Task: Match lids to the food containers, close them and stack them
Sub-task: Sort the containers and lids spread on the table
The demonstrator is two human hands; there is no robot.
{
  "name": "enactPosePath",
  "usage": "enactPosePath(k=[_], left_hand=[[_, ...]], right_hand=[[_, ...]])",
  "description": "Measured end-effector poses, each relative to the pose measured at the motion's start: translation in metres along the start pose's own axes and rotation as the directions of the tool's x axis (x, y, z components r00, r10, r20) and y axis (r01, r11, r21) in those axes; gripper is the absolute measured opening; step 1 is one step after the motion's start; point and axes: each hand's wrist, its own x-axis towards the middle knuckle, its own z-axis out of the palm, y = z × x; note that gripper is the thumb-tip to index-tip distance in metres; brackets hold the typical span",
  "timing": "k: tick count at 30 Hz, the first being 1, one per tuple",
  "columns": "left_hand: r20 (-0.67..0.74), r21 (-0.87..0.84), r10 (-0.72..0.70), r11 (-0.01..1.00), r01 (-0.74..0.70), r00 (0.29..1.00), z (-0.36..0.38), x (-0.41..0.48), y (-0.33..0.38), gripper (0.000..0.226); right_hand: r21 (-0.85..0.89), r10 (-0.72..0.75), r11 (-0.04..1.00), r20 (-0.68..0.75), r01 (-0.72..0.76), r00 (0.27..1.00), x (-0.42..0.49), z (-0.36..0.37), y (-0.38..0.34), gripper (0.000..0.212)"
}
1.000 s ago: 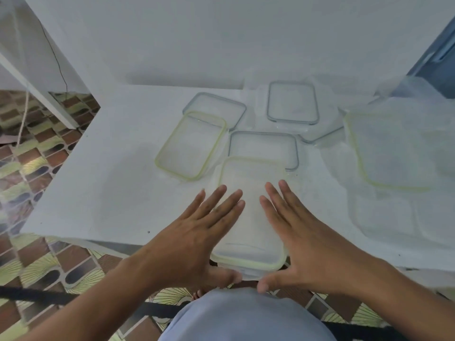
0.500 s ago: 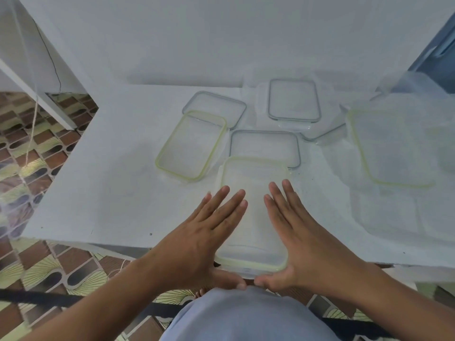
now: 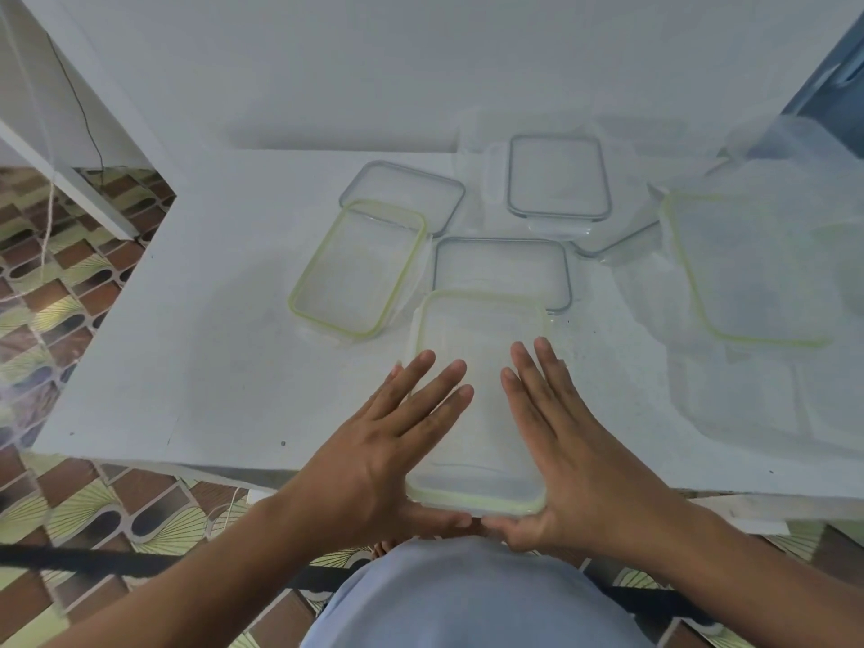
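Your left hand (image 3: pixel 374 456) and right hand (image 3: pixel 568 453) lie flat, fingers straight, pressing a green-rimmed lid (image 3: pixel 479 413) at the white table's (image 3: pixel 187 348) near edge — nothing grasped. Other lids and containers lie beyond.

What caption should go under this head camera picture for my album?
Left hand and right hand press a green-rimmed lid flat at the white table edge.
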Motion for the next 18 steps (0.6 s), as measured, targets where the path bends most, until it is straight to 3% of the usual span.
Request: enactPosePath(k=[6,10,15,18], left_hand=[[-0.036,0.019,0.007,1.000,-0.007,0.999,0.001,-0.001,-0.001,0.108],[0.099,0.212,0.041,0.975,-0.061,0.994,-0.019,-0.001,-0.011,0.117],[0.206,0.344,0.065,0.929,-0.135,0.976,-0.057,0.013,-0.025,0.094],[0.255,0.362,0.029,0.924,-0.123,0.966,-0.063,0.018,-0.035,0.090]], right_hand=[[0.030,-0.083,0.996,-0.019,0.084,0.996,0.000,0.007,0.003,0.119],[0.165,-0.265,0.954,0.083,0.249,0.961,-0.007,-0.007,0.017,0.097],[0.275,-0.458,0.873,0.179,0.402,0.871,-0.006,-0.032,0.053,0.065],[0.321,-0.472,0.853,0.137,0.411,0.871,0.004,-0.041,0.069,0.054]])
